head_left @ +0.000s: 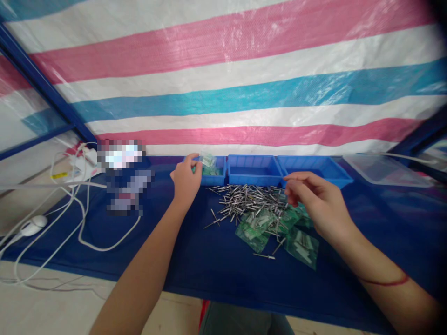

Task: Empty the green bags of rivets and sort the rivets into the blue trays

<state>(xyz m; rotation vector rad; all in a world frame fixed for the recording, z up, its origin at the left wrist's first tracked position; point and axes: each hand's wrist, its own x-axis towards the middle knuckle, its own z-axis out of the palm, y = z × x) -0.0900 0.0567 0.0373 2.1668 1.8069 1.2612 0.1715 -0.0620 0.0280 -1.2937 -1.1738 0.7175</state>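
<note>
Small clear bag [208, 159]: pinched at its lower left edge, held just above the leftmost blue bin [214, 180] at the far side of the table.
Grip: left hand [186, 179] closed on the bag, thumb on top and fingertips beneath; the rest of the bag stands free of the hand.
Handling: probably very light, limp and slick. The film would crumple under pressure, so an edge or corner pinch suits it. Whatever is inside would shift when it is tilted.
Look: thin and see-through with a faint green tint and creased, shiny film. Its contents are too small to tell.
Right hand [314, 200]: hovers over the right edge of the metal pins [244, 200], fingers loosely curled and thumb near forefinger. I cannot tell whether it holds one.
Near the pins: flat green-tinted packets [256, 232] lie touching and partly under the heap.
Further out: middle bin [254, 170] and right bin [314, 168] stand in a row. A clear tray [384, 170] sits to the right and white cables [70, 200] to the left, all on the blue table cover [195, 260].
</note>
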